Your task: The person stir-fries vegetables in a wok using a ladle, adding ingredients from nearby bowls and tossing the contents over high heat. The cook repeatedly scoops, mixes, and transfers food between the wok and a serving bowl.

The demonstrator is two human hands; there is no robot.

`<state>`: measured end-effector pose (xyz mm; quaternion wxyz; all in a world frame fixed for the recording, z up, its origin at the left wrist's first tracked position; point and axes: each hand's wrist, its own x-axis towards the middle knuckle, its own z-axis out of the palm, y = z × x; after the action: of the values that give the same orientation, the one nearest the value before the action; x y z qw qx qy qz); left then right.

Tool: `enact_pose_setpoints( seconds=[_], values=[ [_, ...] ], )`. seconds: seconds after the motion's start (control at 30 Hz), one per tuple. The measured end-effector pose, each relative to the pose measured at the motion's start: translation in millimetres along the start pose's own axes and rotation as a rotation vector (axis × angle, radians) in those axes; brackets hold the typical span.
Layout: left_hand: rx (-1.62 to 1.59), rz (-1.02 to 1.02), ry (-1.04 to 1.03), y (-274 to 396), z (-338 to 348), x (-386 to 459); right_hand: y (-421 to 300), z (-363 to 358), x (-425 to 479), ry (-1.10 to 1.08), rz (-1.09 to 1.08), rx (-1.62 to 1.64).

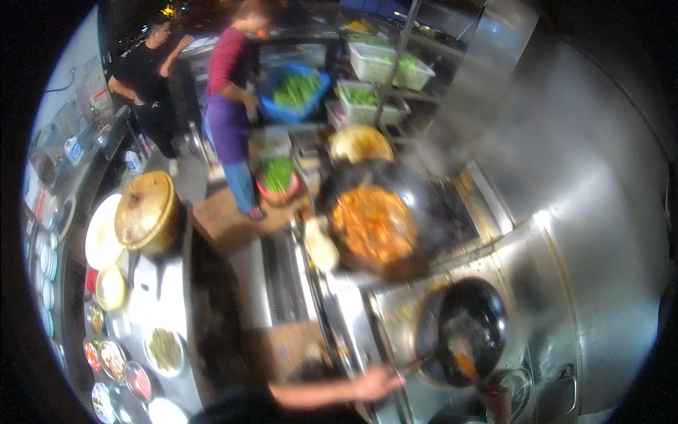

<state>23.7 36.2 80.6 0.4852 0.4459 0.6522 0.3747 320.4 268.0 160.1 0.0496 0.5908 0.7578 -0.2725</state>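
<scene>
My left hand [378, 383] is closed at the near end of a thin handle that leads to a black wok [490, 318]. The wok is tilted over the steel cooking range, its inside facing me. Orange food or liquid [466, 365] shows at its lower lip. Below that lip is a blurred reddish-brown patch [497, 404]; whether it is liquid or a container I cannot tell. My right hand is out of view. Beyond the tilted wok, a large wok [434, 212] holds orange-red stew [376, 225], with steam around it.
Left of me, a steel counter [159, 297] bears a lidded pot [145, 212] and several bowls of ingredients. A co-worker in a purple apron [226, 130] stands by a blue basket of greens [291, 95]; another person [151, 74] stands farther back. A steel wall [582, 185] rises at right.
</scene>
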Motion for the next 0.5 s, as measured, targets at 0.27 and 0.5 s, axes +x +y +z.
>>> enact_pose_setpoints(
  seconds=[0.27, 0.5],
  values=[
    [0.007, 0.007, 0.049, 1.0, 2.8, -0.3, -41.2, 49.7, 43.0, -0.006, 0.162, 0.602],
    [0.039, -0.096, -0.023, 6.3, -3.6, -7.0, 47.5, 0.1, -8.0, -0.053, -0.257, 0.142]
  ],
)
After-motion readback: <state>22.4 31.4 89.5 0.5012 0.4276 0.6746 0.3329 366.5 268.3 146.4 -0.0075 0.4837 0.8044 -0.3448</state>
